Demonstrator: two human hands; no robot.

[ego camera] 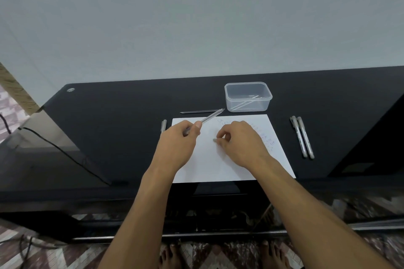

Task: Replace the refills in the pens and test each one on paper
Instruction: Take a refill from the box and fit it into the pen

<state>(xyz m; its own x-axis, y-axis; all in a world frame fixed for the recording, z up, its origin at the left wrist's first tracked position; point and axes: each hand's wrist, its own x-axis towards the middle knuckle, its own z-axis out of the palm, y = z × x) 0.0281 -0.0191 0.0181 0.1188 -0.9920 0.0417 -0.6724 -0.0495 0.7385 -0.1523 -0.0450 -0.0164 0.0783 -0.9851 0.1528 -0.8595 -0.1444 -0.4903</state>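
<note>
Feet (172,257) by black desk (122,129). Paper (218,168) under both hands. Tub (248,96) behind, refill (200,112) beside it. Two pens (302,137) right, one (163,125) left. Left hand (177,144) pinches pen barrel (213,115); right hand (242,143) pinches something tiny.

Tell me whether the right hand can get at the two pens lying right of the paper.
Probably yes: the two pens lie in the open on the table, nothing between them and the right hand, though its fingers seem pinched on something small.
</note>
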